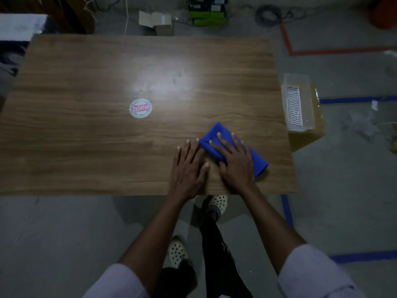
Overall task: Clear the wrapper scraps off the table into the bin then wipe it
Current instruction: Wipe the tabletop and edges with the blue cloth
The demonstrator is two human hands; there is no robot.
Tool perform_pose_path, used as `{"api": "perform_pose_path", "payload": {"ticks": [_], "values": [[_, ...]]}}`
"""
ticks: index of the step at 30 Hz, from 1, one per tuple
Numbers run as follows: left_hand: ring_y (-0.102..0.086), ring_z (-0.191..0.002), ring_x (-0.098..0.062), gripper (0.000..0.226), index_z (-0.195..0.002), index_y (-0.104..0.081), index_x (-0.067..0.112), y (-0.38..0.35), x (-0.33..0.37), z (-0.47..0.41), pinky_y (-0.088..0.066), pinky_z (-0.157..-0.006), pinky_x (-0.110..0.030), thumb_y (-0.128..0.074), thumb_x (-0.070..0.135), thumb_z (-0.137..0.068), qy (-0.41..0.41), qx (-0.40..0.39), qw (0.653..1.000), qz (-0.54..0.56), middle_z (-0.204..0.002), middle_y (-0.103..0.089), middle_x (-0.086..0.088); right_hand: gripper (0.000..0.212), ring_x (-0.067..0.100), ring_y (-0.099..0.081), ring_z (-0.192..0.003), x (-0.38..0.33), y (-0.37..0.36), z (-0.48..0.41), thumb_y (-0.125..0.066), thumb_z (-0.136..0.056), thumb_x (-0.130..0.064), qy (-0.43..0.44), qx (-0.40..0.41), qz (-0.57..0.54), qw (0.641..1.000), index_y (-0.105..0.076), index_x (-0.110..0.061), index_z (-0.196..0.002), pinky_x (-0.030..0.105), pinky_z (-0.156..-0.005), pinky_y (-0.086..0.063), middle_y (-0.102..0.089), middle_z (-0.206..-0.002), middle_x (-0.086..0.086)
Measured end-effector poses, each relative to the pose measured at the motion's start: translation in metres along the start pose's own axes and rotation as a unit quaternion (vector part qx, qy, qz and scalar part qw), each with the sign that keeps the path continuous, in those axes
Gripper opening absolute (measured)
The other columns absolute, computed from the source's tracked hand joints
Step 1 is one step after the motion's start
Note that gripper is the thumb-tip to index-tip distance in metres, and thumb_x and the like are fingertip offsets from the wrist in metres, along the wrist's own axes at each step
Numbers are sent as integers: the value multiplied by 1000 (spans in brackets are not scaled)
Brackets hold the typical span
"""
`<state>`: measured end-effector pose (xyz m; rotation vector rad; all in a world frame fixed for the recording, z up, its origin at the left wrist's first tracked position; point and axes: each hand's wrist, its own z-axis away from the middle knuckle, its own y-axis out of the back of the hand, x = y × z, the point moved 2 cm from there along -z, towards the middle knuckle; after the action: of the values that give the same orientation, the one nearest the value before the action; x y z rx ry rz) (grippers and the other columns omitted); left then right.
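we count one desk [86,147], and on it one blue cloth [260,163] and one round sticker [140,108]. two hands rest there: one left hand [189,166], one right hand [236,166]. beside the desk we see one clear bin [297,100] on one yellowish box [307,138]. on the floor [64,233] we count two pale clogs [219,203], one open cardboard box [155,20], one coil of cable [268,15] and one stack of green boxes [208,11].

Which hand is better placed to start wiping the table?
The right hand: its straight fingers press the blue cloth. The left hand lies flat on the bare table beside it.
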<state>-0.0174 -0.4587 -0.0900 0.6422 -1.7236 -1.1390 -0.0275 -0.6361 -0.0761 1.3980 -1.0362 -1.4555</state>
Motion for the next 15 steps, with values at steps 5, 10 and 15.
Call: {"api": "perform_pose_path", "payload": {"ticks": [5,10,15], "values": [[-37,-149,-29,44,-138,-60,10,13,7,47,-30,-120,-48,-48,28,-99,-24,17,1000,-2,-156,-47,-8,52,26,-62,-111,-8,32,55,-50,-76,-14,-38,64,-284,956,-74,-17,-122,37,-90,-45,-72,-124,4],[-62,-108,-31,22,-99,-72,16,33,3,34,-44,-87,-41,-55,28,-91,54,69,992,87,-113,-72,-1,49,35,-56,-126,33,52,21,-54,-96,-40,-224,160,-245,930,-62,-14,-137,43,-104,-41,-64,-137,10],[-60,-100,-30,34,-105,-73,17,24,4,22,-45,-88,-46,-49,37,-91,161,105,971,144,-107,-73,-2,69,34,-13,-155,-49,-11,33,-39,-97,-56,-210,67,-37,975,-28,-32,-160,56,-120,-14,-15,-171,-2]]}}
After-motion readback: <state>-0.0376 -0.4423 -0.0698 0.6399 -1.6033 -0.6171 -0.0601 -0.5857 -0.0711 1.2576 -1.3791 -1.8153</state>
